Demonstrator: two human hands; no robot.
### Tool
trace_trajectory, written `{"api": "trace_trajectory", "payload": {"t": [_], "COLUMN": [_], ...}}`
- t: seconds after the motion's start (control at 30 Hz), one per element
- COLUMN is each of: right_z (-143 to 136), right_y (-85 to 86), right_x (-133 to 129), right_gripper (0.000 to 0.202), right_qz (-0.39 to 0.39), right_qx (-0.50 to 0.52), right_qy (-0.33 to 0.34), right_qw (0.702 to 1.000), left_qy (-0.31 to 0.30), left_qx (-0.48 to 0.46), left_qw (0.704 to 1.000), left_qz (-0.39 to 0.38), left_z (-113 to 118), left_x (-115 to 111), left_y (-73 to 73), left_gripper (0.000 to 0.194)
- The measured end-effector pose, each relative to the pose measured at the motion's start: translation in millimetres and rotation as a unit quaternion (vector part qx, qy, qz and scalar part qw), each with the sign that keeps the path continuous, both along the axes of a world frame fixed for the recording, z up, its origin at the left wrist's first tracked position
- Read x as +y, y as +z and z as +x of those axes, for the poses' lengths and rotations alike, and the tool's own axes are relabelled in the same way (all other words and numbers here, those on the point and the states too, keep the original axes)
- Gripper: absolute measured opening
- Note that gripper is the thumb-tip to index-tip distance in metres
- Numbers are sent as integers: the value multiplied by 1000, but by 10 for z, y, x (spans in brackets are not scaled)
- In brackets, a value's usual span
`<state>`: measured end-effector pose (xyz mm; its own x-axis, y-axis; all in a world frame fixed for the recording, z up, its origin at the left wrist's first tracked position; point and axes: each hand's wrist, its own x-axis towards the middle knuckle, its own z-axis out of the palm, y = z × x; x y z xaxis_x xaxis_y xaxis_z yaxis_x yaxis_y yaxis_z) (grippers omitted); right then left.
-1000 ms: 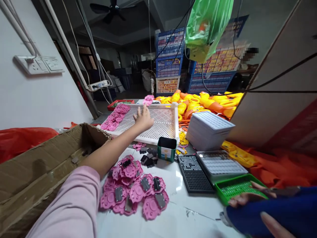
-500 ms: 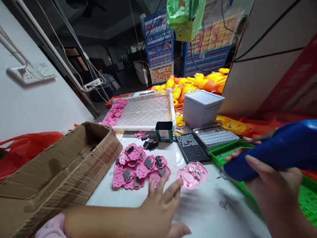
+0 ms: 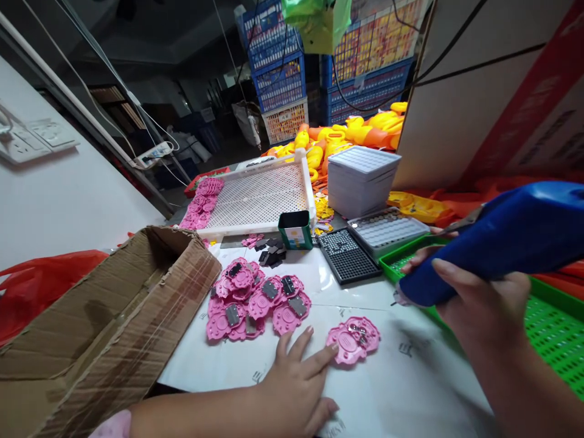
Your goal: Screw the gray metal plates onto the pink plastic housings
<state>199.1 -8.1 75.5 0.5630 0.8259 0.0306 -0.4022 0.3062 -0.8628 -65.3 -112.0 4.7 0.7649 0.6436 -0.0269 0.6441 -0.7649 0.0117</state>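
My left hand [image 3: 296,380] lies on the white work surface, fingers spread. Its index fingertip touches the left edge of a single pink plastic part [image 3: 353,340] with small metal pieces on it. Wrapped in my right hand [image 3: 483,304] is a thick blue hand tool [image 3: 483,249], tilted with its narrow tip down and left, above the surface and right of that part; its exact kind is unclear. A thin metal implement [image 3: 463,222] shows along its upper side. Left of the single part lies a pile of pink plastic parts [image 3: 244,292], several bearing dark rectangular plates.
A cardboard box [image 3: 182,286] borders the left. Behind the pile are black pieces [image 3: 272,252], a green tin [image 3: 295,234] and a white perforated tray [image 3: 260,198]. A black grid tray [image 3: 349,261], stacked white trays [image 3: 360,188] and green baskets [image 3: 552,328] stand right.
The view has shifted slightly. The single pink part, blurred before, now lies sharp and flat by my left index finger. My right hand still holds the blue tool.
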Motion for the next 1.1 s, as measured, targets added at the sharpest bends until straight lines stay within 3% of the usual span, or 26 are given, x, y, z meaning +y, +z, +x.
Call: {"api": "trace_trajectory", "payload": {"t": [0.1, 0.27, 0.37, 0.4, 0.47, 0.5, 0.6, 0.7, 0.77, 0.9, 1.1], "right_z": [-14, -33, -34, -32, -25, -20, -11, -10, -11, -2, 27], "right_y": [-11, -32, -37, -37, -31, -27, -14, -12, -22, -72, -147], "right_x": [9, 29, 28, 25, 18, 15, 13, 14, 12, 10, 16], "right_gripper": [41, 36, 31, 30, 29, 28, 24, 22, 20, 20, 18], "right_qz": [-3, -1, 1, 2, 4, 5, 6, 12, 14, 23, 46], "right_qx": [-1, -4, -5, -3, 1, 2, 2, -4, -12, -34, -56], "right_qy": [3, -1, -7, -8, -9, -9, -7, -1, 10, 29, 39], "right_qw": [1000, 1000, 1000, 1000, 1000, 1000, 1000, 1000, 1000, 999, 997], "left_qy": [-2, -12, -17, 11, 170, 220, 304, 357, 371, 352, 292], "left_qx": [2, -71, -108, -106, -46, -29, 14, 79, 115, 139, 101], "left_qw": [1000, 997, 993, 993, 982, 973, 951, 926, 914, 914, 939], "left_qz": [-9, -2, -40, -54, -71, -61, -61, -95, -116, -149, -151], "left_z": [25, 65, 72, 63, 14, -27, -197, -349, -405, -459, -619], "left_x": [41, 90, 277, 402, 752, 964, 1622, 2096, 2255, 2333, 2428], "left_y": [129, 224, 413, 511, 726, 825, 990, 937, 851, 753, 747], "left_gripper": [34, 25, 20, 19, 14, 15, 19, 25, 30, 32, 27]}}
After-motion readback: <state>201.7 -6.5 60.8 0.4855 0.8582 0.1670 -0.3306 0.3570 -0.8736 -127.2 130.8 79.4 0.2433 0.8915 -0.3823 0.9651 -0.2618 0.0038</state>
